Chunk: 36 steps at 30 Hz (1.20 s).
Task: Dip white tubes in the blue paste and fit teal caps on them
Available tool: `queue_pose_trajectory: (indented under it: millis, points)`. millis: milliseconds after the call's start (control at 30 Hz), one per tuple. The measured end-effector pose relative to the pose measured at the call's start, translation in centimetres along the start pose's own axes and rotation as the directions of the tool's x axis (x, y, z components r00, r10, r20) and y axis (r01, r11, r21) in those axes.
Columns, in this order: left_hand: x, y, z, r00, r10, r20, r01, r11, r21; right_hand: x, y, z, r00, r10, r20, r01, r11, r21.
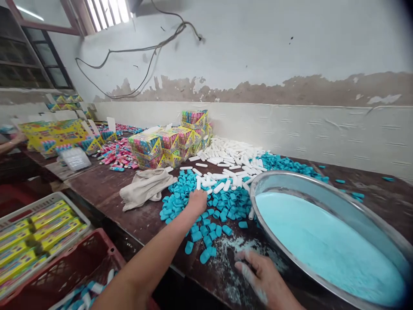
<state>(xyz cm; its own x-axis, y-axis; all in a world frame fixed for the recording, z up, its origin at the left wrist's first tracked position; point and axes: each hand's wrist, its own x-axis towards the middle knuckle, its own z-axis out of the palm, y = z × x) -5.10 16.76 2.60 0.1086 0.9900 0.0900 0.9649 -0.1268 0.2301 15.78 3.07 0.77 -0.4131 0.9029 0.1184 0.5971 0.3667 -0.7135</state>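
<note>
My left hand (197,201) reaches into the heap, its fingers closed at the lower end of a white plastic tube (198,183). Around it lie many small blue caps (230,202), open at one end. Behind them spreads a pile of white tubes (232,150). Lower down, my right hand (258,273) hovers by the table edge, thumb and fingers apart, dusted with pale powder and holding nothing that I can see. Just right of it stands a large metal basin (284,254) with light-blue powder (322,241) inside.
Left of the caps, a cloth (146,187) lies crumpled on the dark table (97,193). Packed display boxes (171,144) stack behind it, beside pink and blue tubes (119,153). Crates (80,258) stand below at left. Another person's arm (13,143) shows at far left.
</note>
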Motion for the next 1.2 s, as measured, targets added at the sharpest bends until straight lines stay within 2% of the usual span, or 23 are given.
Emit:
queue_pose_trajectory:
  millis: [100,167,233,300,367,433,533,600,700,767,800,867,933,1000,1133,1200]
  points:
    - [1.1,-0.3,0.1,0.999,-0.031,0.033,0.031,1.000,0.000,-0.3,-0.1,-0.4,1.000,-0.021,-0.021,0.021,0.999,-0.030]
    - [0.3,-0.5,-0.7,0.999,-0.025,0.048,0.026,0.999,-0.025,-0.3,-0.4,-0.7,0.997,-0.053,-0.047,0.049,0.996,-0.081]
    - [-1.6,-0.2,-1.7,0.997,0.021,0.079,-0.015,0.997,-0.073,-0.3,-1.0,-0.9,0.982,-0.148,-0.117,0.125,0.974,-0.187]
    - [-4.5,0.7,-2.7,0.983,0.122,0.136,-0.102,0.984,-0.143,-0.4,-1.8,-0.9,0.934,-0.302,-0.190,0.219,0.906,-0.362]
    - [-7.8,2.2,-3.4,0.945,0.263,0.193,-0.209,0.942,-0.261,-0.7,-2.8,-0.8,0.878,-0.437,-0.196,0.279,0.799,-0.533]
    - [-10.6,3.9,-3.7,0.907,0.374,0.194,-0.251,0.849,-0.464,-1.2,-3.7,-0.5,0.866,-0.475,-0.154,0.290,0.729,-0.620]
    - [-12.9,6.3,-3.3,0.891,0.426,0.158,-0.222,0.712,-0.667,-2.5,-4.3,-0.9,0.888,-0.438,-0.138,0.248,0.711,-0.658]
    - [-13.4,7.5,-2.5,0.891,0.431,0.143,-0.196,0.649,-0.736,-3.6,-4.1,-2.3,0.889,-0.429,-0.159,0.236,0.728,-0.644]
    - [-13.5,8.0,-0.5,0.915,0.395,0.082,-0.213,0.645,-0.734,-5.0,-2.7,-7.0,0.903,-0.354,-0.242,0.176,0.820,-0.544]
    - [-13.9,7.5,1.2,0.927,0.373,-0.036,-0.301,0.682,-0.666,-5.5,-0.9,-11.2,0.948,-0.197,-0.249,0.054,0.873,-0.484]
    - [-14.2,7.0,2.1,0.919,0.377,-0.113,-0.361,0.694,-0.623,-5.6,0.1,-13.3,0.971,-0.123,-0.206,0.007,0.872,-0.490]
    - [-15.0,5.9,3.9,0.881,0.396,-0.260,-0.472,0.701,-0.534,-5.6,2.5,-17.0,0.992,0.007,-0.129,-0.083,0.802,-0.592]
    - [-15.7,4.7,5.3,0.844,0.394,-0.364,-0.530,0.711,-0.462,-5.6,4.5,-19.7,0.987,0.149,-0.056,-0.138,0.627,-0.767]
    - [-16.1,3.9,6.3,0.829,0.372,-0.417,-0.539,0.731,-0.420,-5.8,5.9,-21.4,0.978,0.206,-0.035,-0.133,0.485,-0.865]
    - [-16.0,3.1,7.4,0.828,0.323,-0.459,-0.516,0.759,-0.397,-6.3,7.1,-22.7,0.980,0.197,-0.025,-0.089,0.324,-0.942]
    - [-15.9,3.0,7.7,0.828,0.314,-0.465,-0.508,0.772,-0.383,-6.1,7.5,-22.3,0.972,0.235,0.024,-0.054,0.322,-0.945]
